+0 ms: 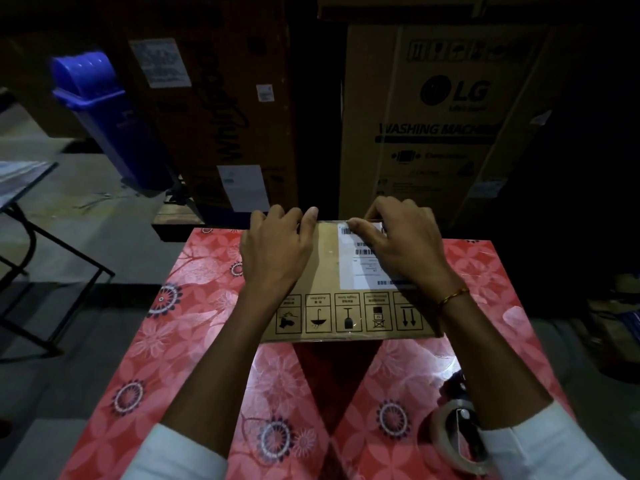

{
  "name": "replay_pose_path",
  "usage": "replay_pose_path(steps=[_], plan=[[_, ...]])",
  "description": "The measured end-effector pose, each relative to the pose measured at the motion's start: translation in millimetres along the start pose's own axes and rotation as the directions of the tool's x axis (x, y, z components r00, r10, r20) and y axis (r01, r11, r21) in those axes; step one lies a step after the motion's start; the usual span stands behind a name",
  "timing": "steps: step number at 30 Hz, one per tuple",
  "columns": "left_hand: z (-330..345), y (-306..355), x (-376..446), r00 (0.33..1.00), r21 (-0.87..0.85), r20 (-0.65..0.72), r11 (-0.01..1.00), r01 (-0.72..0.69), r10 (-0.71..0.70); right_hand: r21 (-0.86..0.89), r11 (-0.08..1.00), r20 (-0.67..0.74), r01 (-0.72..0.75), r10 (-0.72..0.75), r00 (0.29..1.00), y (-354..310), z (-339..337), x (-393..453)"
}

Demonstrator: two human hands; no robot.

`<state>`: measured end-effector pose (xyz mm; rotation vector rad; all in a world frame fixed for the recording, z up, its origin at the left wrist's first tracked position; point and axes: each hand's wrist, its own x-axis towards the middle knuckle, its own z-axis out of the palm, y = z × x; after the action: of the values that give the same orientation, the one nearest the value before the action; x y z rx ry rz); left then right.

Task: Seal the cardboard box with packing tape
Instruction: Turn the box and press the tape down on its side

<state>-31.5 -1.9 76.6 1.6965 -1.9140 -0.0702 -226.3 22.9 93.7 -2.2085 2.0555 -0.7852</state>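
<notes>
Brown cardboard box (329,271) lies flat on the far half of the tabletop (180,341), which carries a red floral covering. Box's far edge sits at or just past the tabletop's far edge; its near edge runs straight across about mid-surface. Row of black handling symbols printed along the near strip, white shipping label (363,261) on the right part of the top face.

Left hand (277,247): palm down on the box's left part, fingers curled over the far edge, pressing, not gripping anything loose. Right hand (405,244): palm down over the label, fingers bent at the far edge, thumb tip at the edge line beside a glossy strip; whether it pinches tape there cannot be told. Thin gold bracelet (453,296) on the right wrist, white sleeves on both forearms.

Tape dispenser (457,434) with a clear roll sits at the near right of the tabletop, partly under the right forearm, well apart from the box.

Open room: bare covering between box's near edge and the near side, and a strip left of the box. Beyond the far edge, tall cartons stand close, one marked LG washing machine (443,116). Blue bin (100,109) far left, dark-framed folding table (24,188) at left
</notes>
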Motion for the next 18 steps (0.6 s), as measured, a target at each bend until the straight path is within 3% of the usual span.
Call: replay_pose_path(steps=[4, 6, 13, 15, 18], plan=[[0, 1, 1, 1.0, 0.005, 0.002, 1.0, 0.004, -0.004, 0.053, 0.993, 0.25, 0.103, -0.112, 0.962, 12, -15, 4], [1, 1, 1, 1.0, 0.009, 0.0, 1.0, 0.005, -0.005, 0.057, 0.99, 0.301, 0.127, -0.138, 0.943, 14, -18, 5], [2, -1, 1, 1.0, 0.014, 0.008, 1.0, 0.009, -0.009, -0.072, 0.995, 0.018, 0.076, -0.075, 0.997, -13, 4, 8], [3, -2, 0, 1.0, 0.025, 0.005, 1.0, 0.009, -0.009, -0.082, 0.993, 0.019, 0.089, -0.088, 0.996, -11, 7, 9], [3, -1, -1, 1.0, 0.037, -0.001, 0.999, 0.006, -0.006, -0.069, 0.986, 0.148, 0.154, -0.143, 0.979, 1, 3, 11]])
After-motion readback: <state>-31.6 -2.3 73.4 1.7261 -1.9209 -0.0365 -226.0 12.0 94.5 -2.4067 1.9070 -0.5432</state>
